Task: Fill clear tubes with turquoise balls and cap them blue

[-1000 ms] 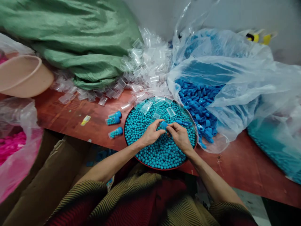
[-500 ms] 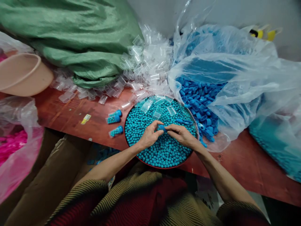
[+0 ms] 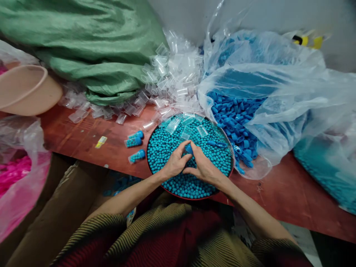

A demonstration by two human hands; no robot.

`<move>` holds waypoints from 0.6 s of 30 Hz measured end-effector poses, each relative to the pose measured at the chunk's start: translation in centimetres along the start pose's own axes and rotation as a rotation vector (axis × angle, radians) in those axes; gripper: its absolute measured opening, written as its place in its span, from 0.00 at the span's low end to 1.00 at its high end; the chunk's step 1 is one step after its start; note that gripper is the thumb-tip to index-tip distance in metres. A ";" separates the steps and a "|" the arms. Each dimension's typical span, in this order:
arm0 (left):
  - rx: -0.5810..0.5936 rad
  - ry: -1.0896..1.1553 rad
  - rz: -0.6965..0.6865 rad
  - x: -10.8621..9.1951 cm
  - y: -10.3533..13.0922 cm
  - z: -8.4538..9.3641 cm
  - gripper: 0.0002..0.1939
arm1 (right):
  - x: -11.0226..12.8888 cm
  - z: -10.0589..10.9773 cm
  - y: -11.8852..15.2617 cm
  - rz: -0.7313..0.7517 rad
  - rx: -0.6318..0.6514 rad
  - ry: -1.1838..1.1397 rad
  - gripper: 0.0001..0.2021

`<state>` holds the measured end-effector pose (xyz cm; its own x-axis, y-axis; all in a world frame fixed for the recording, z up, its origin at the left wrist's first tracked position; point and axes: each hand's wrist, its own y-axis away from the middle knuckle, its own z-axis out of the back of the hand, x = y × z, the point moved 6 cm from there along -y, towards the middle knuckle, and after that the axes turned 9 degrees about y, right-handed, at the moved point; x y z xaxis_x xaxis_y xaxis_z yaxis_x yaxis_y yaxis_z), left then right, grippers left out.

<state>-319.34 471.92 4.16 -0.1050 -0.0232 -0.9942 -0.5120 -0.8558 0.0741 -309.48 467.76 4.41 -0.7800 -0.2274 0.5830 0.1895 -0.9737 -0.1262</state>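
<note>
A round red-rimmed tray full of small turquoise beads sits in front of me. Above the beads, my left hand grips a blue cap between thumb and fingers. My right hand curls around the same cap from the other side, its fingertips against it and its thumb lower down. Whatever is below the cap is hidden by my hands. On the beads lie several clear plastic tubes and a few loose blue caps. Left of the tray rest three capped tubes holding beads.
Behind the tray, clear tubes are heaped beside a green sack. To the right, a plastic bag spills blue caps; another bag holds beads. A beige tub and pink pieces are left.
My right hand has turned and moved slightly left, its fingers now curled upward around the blue cap. My left hand stays in nearly the same place.
</note>
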 end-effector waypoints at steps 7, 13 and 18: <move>0.032 0.065 0.049 -0.1 0.2 -0.3 0.10 | 1.1 -0.8 0.4 -0.033 -0.057 0.384 0.37; -0.039 0.161 0.091 0.1 0.4 -0.7 0.06 | 1.0 -1.1 -0.2 0.017 -0.033 0.436 0.37; -0.063 -0.052 0.033 -0.1 0.9 0.2 0.04 | 2.0 -1.9 -0.4 -0.005 0.019 0.432 0.36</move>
<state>-319.93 471.24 4.31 -0.1663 -0.0264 -0.9857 -0.4531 -0.8858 0.1002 -312.27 467.64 4.07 -0.9582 -0.2107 0.1933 0.1928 -0.9753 -0.1074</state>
